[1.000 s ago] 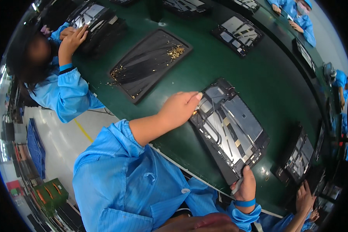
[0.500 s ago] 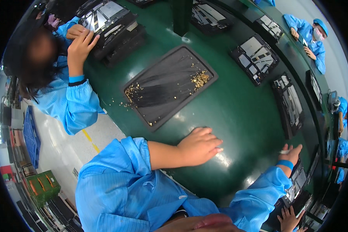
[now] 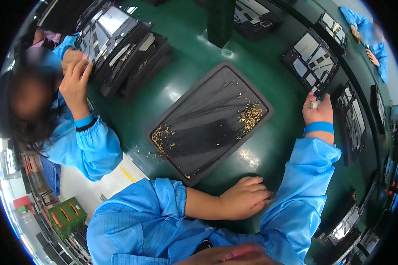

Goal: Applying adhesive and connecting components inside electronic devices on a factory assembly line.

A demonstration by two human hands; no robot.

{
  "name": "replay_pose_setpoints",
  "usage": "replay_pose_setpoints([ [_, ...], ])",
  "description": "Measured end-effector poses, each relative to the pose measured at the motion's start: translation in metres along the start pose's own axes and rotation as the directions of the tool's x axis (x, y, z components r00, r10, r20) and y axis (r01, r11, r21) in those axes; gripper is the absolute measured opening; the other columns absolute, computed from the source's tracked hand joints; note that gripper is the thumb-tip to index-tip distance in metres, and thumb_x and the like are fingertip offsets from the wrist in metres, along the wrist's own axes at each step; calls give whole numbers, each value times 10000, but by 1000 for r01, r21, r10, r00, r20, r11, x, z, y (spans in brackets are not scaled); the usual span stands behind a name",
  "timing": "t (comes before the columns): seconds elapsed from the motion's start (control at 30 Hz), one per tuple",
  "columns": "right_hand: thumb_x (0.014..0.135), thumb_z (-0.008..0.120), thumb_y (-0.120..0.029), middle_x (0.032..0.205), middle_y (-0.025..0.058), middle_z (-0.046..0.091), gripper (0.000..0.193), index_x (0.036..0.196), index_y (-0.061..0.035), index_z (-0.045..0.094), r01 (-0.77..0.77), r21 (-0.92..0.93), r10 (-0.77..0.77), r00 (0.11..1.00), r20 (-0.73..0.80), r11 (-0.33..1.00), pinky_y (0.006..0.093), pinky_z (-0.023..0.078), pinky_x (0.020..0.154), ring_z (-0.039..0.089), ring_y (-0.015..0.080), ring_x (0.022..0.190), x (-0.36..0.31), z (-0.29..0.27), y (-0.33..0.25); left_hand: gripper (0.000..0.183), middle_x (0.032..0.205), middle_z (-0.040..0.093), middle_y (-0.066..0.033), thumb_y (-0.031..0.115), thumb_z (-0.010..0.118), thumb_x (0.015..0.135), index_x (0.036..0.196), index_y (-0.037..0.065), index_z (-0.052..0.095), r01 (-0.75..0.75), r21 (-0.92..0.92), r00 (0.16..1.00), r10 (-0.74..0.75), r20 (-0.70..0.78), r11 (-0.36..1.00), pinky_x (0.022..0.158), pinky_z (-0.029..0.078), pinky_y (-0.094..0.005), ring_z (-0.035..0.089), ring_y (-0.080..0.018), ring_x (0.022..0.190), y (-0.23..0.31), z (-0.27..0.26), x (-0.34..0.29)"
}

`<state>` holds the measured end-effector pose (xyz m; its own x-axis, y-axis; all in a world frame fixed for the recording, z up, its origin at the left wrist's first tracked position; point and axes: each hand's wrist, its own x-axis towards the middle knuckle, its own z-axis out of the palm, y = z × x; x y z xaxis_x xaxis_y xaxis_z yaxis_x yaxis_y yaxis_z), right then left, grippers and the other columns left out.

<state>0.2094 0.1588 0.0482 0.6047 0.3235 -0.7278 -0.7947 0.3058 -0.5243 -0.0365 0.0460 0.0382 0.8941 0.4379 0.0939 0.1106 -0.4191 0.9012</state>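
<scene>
My right hand (image 3: 318,110) reaches out to the near corner of a black tray holding flat silver electronic parts (image 3: 311,64). Its fingertips close at that edge, partly hidden, and a small whitish piece, maybe a finger cover, shows among the fingers. My left hand (image 3: 247,198) rests palm down on the green table (image 3: 132,115), holding nothing, fingers loosely stretched. Beyond it lies a shallow dark grey tray (image 3: 194,179), with small gold-coloured pieces (image 3: 251,117) heaped at its right end and scattered at its left; some have spilled beside it.
At the left, a co-worker's hands (image 3: 75,79) touch a stack of similar black trays (image 3: 115,48). A dark green post (image 3: 221,26) rises at the back. More part-filled trays (image 3: 351,117) line the right side. A green crate (image 3: 66,216) sits beyond the table at the left.
My right hand has moved forward from the near right to the corner of the black tray. My left hand stays on the table. The whole view has shifted a little.
</scene>
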Motion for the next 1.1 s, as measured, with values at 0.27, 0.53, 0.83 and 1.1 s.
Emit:
replay_pose_setpoints([
  [0.27, 745, 564, -309, 677, 36, 464, 256, 789, -86, 445, 59, -167, -50, 997, 54, 984, 213, 376, 407, 432, 134, 544, 14, 1, 3, 220, 845, 528, -81, 198, 521, 761, 920, 49, 548, 8, -62, 999, -4, 52, 998, 834, 336, -369, 448, -280, 934, 2, -8, 1],
  [0.53, 769, 489, -421, 521, 14, 492, 311, 692, -119, 485, 52, -286, 17, 972, 233, 957, 214, 327, 327, 447, 122, 398, -112, -92, 10, 306, 900, 547, -91, 243, 500, 805, 989, -2, 493, 299, -669, 877, -473, -88, 680, 726, 401, -275, 501, -168, 855, 9, -16, 7],
  [0.83, 844, 401, -322, 677, 98, 539, 349, 870, 10, 507, 39, -607, 382, 746, 546, 793, 241, 391, 443, 469, 120, 490, -215, -257, 38, 298, 995, 511, -78, 104, 453, 783, 1060, -6, 442, 75, -930, 947, -318, -46, 359, 788, 385, -274, 474, -150, 918, 55, -20, -16],
  [1.1, 821, 478, -201, 785, 43, 551, 349, 1092, 14, 432, 147, -854, 707, 501, 500, 500, 194, 391, 523, 468, 65, 624, -233, -308, 37, 340, 838, 579, -115, 236, 518, 756, 948, -45, 511, 543, -600, 835, -451, 314, 588, 617, 449, -342, 568, -205, 718, 36, 13, -6],
])
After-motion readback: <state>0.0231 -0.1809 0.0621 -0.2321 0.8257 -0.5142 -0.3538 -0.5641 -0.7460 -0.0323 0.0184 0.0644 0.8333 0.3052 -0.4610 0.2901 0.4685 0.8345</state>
